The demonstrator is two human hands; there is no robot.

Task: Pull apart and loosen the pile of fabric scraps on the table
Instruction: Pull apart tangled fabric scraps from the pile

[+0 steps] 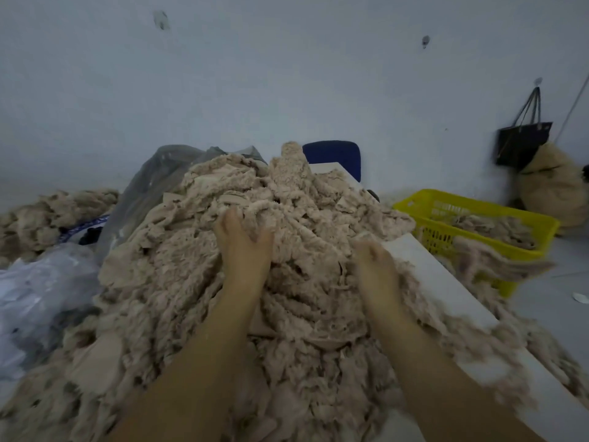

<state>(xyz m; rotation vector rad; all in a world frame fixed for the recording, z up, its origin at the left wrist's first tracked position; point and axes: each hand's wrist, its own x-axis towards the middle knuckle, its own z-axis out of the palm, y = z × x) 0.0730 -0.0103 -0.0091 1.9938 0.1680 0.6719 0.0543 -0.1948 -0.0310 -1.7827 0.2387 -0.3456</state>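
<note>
A big heap of beige, fuzzy cloth, the pile of fabric scraps (197, 266), covers a white tabletop (446, 291). Two bare arms reach into it. The left hand (243, 240) sits near the top, its grip curled round a clump of scraps. The right hand (373, 260) is buried by the tabletop's edge and blurred, so its grip cannot be made out. A yellow basket (436, 237) stands to the right, with scraps inside.

No legible lettering, label, brand or number on the fabric scraps (178, 256), plastic bags (41, 291) or yellow basket (433, 239).
</note>
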